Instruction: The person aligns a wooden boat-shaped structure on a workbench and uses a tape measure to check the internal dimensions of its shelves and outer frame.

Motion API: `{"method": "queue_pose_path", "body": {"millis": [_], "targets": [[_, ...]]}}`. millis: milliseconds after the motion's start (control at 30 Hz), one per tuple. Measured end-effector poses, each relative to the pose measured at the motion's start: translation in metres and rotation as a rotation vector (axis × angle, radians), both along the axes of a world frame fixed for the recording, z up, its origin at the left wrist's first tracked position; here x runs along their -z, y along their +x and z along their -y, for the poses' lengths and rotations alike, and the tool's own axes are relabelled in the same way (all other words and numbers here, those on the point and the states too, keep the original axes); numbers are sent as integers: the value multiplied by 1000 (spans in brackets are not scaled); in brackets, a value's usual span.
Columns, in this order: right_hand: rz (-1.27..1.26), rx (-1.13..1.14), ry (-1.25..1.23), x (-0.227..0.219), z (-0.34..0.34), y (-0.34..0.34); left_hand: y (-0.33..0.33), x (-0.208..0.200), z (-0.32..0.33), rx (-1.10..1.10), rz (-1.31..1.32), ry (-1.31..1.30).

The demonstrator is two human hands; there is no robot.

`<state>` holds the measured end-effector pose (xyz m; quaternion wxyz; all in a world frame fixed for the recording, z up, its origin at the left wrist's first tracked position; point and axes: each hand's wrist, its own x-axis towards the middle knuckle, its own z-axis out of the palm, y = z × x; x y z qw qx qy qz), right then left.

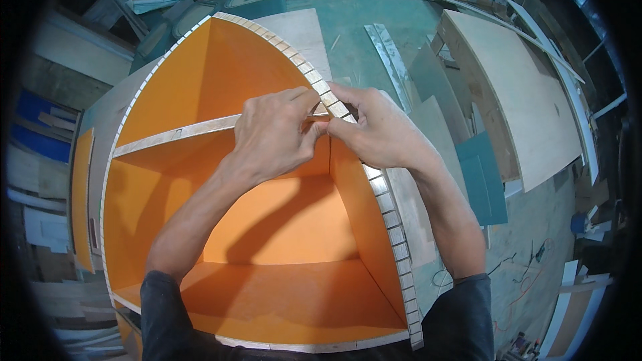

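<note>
In front of me stands a curved cabinet with an orange inside, divided by a shelf whose front edge carries a pale strip. A light wooden edging strip, crossed by many dark slits, runs along the cabinet's curved right rim. My left hand is closed where the shelf strip meets this rim, its thumb and fingertips drawn together. Whatever lies between those fingertips is hidden. My right hand pinches the slit edging strip from the outer side, thumb toward the inside, with its fingertips close to the left hand's.
A large pale wooden panel box stands at the right, with a teal board leaning near it. Long boards lie on the floor beyond. An orange panel is at the left, and cables trail at lower right.
</note>
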<state>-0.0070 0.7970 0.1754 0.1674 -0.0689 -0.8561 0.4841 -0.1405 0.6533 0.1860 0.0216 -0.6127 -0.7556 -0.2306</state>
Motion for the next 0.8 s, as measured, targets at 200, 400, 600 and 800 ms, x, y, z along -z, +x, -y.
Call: {"method": "queue_pose_path", "body": {"millis": [200, 400, 600, 800], "targets": [[200, -4, -20, -17, -2, 3, 0, 5, 2, 9, -87, 28], [12, 62, -65, 1, 11, 5, -2, 5, 1, 25, -117, 36], [86, 70, -42, -13, 12, 9, -1, 7, 0, -21, -94, 22], [35, 28, -95, 2, 0, 3, 2, 13, -2, -38, -128, 107]]}}
